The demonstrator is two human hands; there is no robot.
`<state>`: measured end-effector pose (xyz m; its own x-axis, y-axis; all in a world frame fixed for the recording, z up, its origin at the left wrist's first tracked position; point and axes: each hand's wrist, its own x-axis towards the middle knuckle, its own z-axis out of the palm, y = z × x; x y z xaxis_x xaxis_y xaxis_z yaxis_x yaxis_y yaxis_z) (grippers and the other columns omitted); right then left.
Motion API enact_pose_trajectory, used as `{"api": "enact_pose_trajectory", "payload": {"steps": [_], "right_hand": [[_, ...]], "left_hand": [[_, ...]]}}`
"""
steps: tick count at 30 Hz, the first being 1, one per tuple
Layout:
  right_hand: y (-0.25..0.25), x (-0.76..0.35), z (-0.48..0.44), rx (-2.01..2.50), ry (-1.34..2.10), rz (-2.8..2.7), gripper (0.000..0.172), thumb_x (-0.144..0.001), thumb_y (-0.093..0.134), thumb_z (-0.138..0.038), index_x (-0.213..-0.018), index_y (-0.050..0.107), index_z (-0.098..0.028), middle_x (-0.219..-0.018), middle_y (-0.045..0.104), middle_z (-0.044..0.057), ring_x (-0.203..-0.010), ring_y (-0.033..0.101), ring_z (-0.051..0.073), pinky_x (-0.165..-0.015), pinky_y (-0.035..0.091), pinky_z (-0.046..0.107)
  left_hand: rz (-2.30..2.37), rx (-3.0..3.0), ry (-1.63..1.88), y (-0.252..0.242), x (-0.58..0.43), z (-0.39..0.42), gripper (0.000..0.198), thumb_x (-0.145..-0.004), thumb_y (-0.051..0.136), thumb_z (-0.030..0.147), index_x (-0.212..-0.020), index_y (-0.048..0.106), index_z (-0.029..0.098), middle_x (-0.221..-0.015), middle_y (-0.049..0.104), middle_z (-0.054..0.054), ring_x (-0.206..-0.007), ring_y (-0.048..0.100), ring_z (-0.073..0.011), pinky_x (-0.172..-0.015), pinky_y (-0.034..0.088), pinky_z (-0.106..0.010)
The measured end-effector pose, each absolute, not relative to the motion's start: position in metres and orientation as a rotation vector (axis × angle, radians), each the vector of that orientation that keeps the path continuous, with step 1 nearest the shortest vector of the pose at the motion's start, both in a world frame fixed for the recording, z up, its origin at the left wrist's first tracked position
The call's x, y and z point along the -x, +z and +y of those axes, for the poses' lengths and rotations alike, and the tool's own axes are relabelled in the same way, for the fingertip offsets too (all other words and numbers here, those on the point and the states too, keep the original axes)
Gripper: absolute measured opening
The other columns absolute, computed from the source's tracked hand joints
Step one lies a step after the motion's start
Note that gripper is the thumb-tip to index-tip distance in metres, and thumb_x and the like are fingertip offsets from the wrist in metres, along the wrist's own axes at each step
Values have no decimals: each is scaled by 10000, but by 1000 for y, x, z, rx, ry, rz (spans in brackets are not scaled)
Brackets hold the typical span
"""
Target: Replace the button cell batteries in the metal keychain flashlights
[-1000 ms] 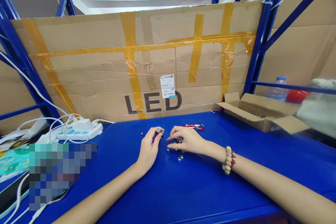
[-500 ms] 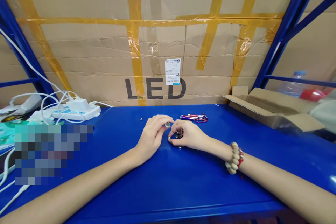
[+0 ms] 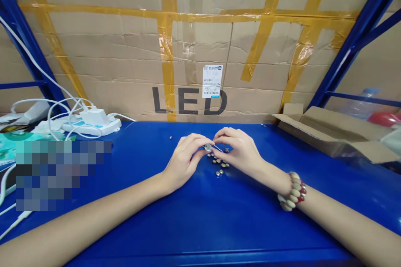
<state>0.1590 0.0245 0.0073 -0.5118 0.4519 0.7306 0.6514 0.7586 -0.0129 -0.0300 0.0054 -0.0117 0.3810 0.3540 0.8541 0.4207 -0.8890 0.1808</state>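
Note:
My left hand (image 3: 184, 159) is closed in a pinch around a small metal tube (image 3: 207, 147), whose round silvery end faces me. The rest of the tube is hidden by the fingers. My right hand (image 3: 239, 150) is at the tube's right side, thumb and forefinger drawn together by its end. A button cell appears to be between those fingertips, mostly hidden by them. Below and partly behind the right hand lie several button cells (image 3: 218, 161) on the blue tabletop (image 3: 188, 225).
A tiny metal piece (image 3: 171, 137) lies left of the hands. White cables and a power strip (image 3: 106, 126) are at the left. An opened cardboard box (image 3: 308, 131) stands at the back right. A large carton (image 3: 125, 62) marked LED forms the back wall.
My right hand has risen from the button cells to the tube's end. The cells show more fully now, while the pens behind are almost wholly covered. The whole view has shifted slightly.

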Motion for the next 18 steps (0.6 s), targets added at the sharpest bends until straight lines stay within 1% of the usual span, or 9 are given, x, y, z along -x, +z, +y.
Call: {"api": "enact_pose_trajectory", "payload": {"steps": [6, 9, 12, 14, 15, 18], "right_hand": [[0, -160, 29, 853, -251, -2310, 96, -791, 622, -280, -780, 676, -201, -845, 655, 23, -767, 590, 147, -637, 368, 273], [3, -164, 34, 932, -249, -2234, 110, -785, 614, -286, -758, 681, -202, -860, 660, 32, -771, 594, 154, -666, 404, 285], [9, -167, 39, 1031, -70, -2049, 130, -778, 610, -307, -754, 685, -204, -837, 661, 33, -698, 586, 136, -636, 438, 276], [12, -167, 39, 1047, 131, -1994, 144, -775, 611, -315, -755, 685, -192, -803, 661, 30, -633, 570, 119, -604, 452, 265], [12, -166, 39, 1021, 221, -2029, 142, -769, 619, -310, -753, 686, -186, -803, 660, 31, -637, 572, 118, -614, 462, 264], [9, -161, 32, 864, 394, -2282, 99, -744, 653, -268, -749, 703, -183, -871, 649, 38, -745, 597, 129, -713, 483, 268]], "left_hand": [[-783, 2569, -1515, -12, 30, 5, 164, -913, 464, 159, -1021, 570, 220, -964, 613, -20, -916, 567, -142, -816, 402, -275], [-879, 2651, -1337, -12, 30, 6, 180, -906, 491, 219, -1059, 585, 207, -937, 602, -25, -865, 564, -149, -789, 404, -282], [-1015, 2722, -1185, -12, 29, 7, 206, -910, 482, 260, -1085, 584, 221, -924, 582, -28, -859, 561, -164, -780, 406, -301], [-1105, 2749, -1211, -12, 29, 8, 180, -919, 460, 260, -1056, 572, 226, -933, 579, -25, -863, 562, -168, -789, 410, -313], [-1152, 2749, -1266, -11, 28, 9, 160, -922, 450, 253, -1033, 562, 223, -940, 581, -24, -869, 563, -168, -796, 414, -316], [-1283, 2696, -1474, -11, 28, 11, 125, -930, 412, 232, -984, 521, 206, -955, 586, -30, -894, 565, -171, -804, 424, -311]]}}
